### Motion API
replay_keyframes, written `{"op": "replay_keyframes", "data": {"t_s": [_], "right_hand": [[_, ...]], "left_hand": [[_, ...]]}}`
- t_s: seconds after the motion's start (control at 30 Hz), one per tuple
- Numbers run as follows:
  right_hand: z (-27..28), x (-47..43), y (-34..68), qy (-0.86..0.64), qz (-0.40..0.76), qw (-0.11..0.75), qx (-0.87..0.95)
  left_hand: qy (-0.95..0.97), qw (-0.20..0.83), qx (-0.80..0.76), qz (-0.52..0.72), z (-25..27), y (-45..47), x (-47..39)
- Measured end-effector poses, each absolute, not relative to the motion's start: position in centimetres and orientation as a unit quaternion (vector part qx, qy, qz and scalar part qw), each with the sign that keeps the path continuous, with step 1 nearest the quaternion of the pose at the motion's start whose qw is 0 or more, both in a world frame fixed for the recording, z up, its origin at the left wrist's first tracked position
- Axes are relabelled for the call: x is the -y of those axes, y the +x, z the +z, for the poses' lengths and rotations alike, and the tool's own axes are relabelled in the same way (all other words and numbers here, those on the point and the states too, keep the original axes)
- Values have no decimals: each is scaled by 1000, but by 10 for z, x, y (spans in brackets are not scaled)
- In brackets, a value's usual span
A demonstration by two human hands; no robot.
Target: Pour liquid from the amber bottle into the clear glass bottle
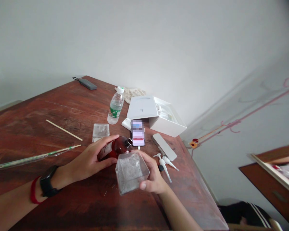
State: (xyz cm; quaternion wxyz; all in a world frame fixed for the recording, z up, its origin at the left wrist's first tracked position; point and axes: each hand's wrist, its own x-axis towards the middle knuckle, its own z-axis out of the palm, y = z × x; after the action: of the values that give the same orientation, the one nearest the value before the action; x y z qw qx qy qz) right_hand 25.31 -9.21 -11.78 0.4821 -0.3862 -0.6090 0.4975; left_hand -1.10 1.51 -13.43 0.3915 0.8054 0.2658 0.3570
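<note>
A pale plain wall (135, 41) rises behind a reddish-brown wooden table (38, 112). Over its near part, the 2 hands are close but apart from each other. The left hand (92, 157) is wrapped around a dark amber bottle (120, 146), fingers above and thumb below, a grip that probably keeps the neck free. The bottle is tilted well over; its long axis runs from lower left to upper right, mouth pointing right, towards the phone (138, 136). The right hand (155, 176) clasps a clear square container (130, 178) by its right side, seemingly to leave its broad face with the round boss uncovered, just beside the bottle. The 2 white pump heads (162, 165) lie to the right, likely there to be clear of the hands. Whether the bottle holds liquid, I cannot tell.
</note>
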Motion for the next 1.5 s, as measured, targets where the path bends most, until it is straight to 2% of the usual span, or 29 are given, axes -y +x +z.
{"op": "replay_keyframes", "data": {"t_s": [1.3,1.5], "right_hand": [[-115,91,257,-367,526,493,588],[-115,88,267,-403,471,527,581]], "left_hand": [[818,361,-252,371,-124,-11,-12],[800,357,-255,410,-122,-11,-12]]}}
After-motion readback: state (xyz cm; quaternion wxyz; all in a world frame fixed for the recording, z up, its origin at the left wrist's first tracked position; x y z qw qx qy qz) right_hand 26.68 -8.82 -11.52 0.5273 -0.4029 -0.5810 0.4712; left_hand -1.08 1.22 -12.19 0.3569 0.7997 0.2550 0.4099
